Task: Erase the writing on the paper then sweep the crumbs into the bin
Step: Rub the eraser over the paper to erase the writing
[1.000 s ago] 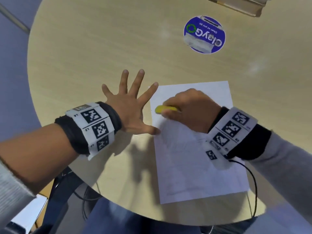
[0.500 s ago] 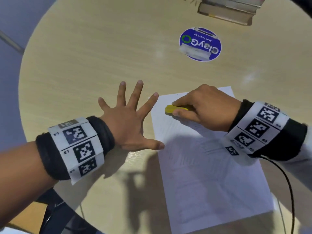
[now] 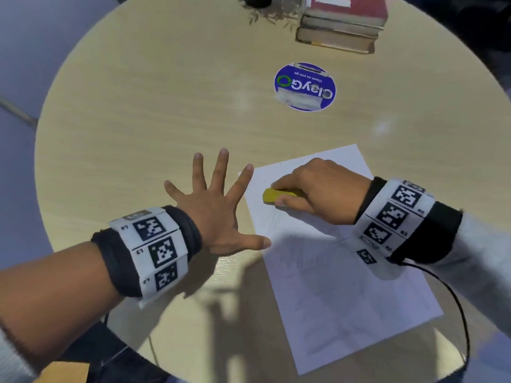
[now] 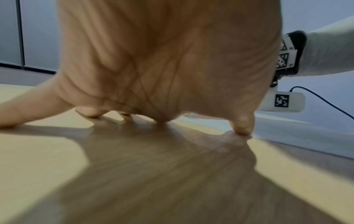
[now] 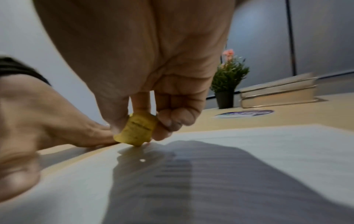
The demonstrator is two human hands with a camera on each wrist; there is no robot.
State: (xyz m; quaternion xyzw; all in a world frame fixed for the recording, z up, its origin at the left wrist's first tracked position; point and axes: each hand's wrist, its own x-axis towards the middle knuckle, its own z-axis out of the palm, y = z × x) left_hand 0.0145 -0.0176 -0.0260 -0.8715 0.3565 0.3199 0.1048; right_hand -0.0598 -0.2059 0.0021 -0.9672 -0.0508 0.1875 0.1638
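Yellow eraser (image 3: 279, 195), pinched in the right hand (image 3: 320, 190) fingers (image 5: 166, 121), touches the paper (image 3: 345, 286) near its far left corner, long axis pointing toward the left hand (image 3: 213, 214), splayed flat on the bench (image 3: 166, 106) beside the paper's left edge.

Your head view is bright, with soft glare patches on the surface (image 3: 154, 111) and curved edges. Shadows fall toward you under each hand. Both wrist views are blurred, the books (image 5: 277, 95) smeared.
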